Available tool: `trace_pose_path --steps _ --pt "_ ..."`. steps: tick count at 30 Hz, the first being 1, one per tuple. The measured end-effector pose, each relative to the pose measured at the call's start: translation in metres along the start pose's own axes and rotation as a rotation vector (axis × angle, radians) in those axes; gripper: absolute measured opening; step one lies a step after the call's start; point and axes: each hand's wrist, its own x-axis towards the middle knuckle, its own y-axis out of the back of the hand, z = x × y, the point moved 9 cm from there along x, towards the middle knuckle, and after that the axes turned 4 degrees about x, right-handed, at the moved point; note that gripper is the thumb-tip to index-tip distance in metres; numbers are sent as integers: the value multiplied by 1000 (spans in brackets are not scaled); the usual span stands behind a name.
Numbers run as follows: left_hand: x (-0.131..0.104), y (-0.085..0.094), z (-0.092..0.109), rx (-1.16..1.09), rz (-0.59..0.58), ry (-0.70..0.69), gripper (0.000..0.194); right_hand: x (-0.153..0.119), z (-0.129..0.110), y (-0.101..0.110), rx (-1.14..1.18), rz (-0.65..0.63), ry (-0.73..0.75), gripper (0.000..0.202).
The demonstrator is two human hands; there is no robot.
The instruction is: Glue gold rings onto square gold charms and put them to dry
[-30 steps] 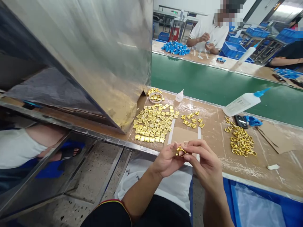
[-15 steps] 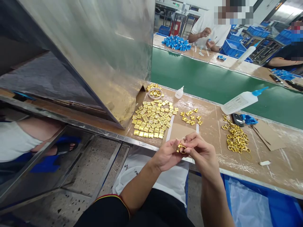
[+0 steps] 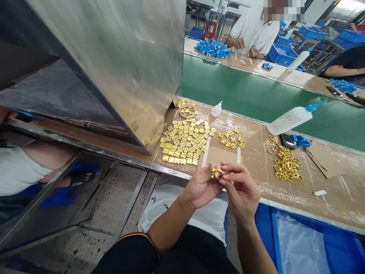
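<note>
Over the near edge of the workbench, my left hand (image 3: 201, 187) pinches a small gold square piece (image 3: 213, 173) between thumb and fingers. A gold ring (image 3: 219, 174) is against that piece, with the fingertips of my right hand (image 3: 241, 188) closed on its right side. Whether ring and piece are joined, I cannot tell. Rows of gold square pieces (image 3: 185, 140) lie on the bench to the left. Beyond my hands is a small scattered group of gold pieces (image 3: 231, 139). A heap of gold rings (image 3: 286, 163) lies to the right.
A slanted metal housing (image 3: 137, 57) bounds the left side. A small white dropper bottle (image 3: 216, 109) and a large blue-tipped bottle (image 3: 291, 121) stand near the green belt (image 3: 242, 89). A black object (image 3: 287, 141) lies by cardboard pieces (image 3: 325, 158). A co-worker (image 3: 251, 34) sits opposite.
The ring has turned so that its round opening now shows, and my right fingers have shifted slightly around it. The view has moved a little. The co-worker's hand has lowered.
</note>
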Motion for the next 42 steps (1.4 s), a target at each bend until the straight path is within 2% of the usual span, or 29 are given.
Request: trace_pose_path --steps 3,6,10,16,22,27,31,37,42 --pt "-1 -4 -2 -55 -19 -4 46 0 -4 0 -45 1 36 17" --pt "-1 -4 -3 -88 19 -6 46 2 -8 -1 -92 -11 60 19" --pt "-1 0 -3 -117 88 -19 49 3 -9 -3 -141 -9 75 21" --pt "-1 9 -2 -119 139 -40 44 0 -8 -8 -190 -3 69 19" --pt "-5 3 2 23 27 -37 41 7 -6 -5 -80 -70 -24 3" --pt "-11 -6 -5 59 -83 8 39 21 -17 -4 -8 -195 -66 13" --pt "-12 -3 -9 82 -72 12 35 24 -23 -4 -52 -220 -59 14" --pt "-12 1 -7 95 -72 -25 40 22 -21 -6 -47 -199 -57 13" --pt "-13 -6 10 157 -120 -161 44 16 -17 -12 54 -220 -54 18"
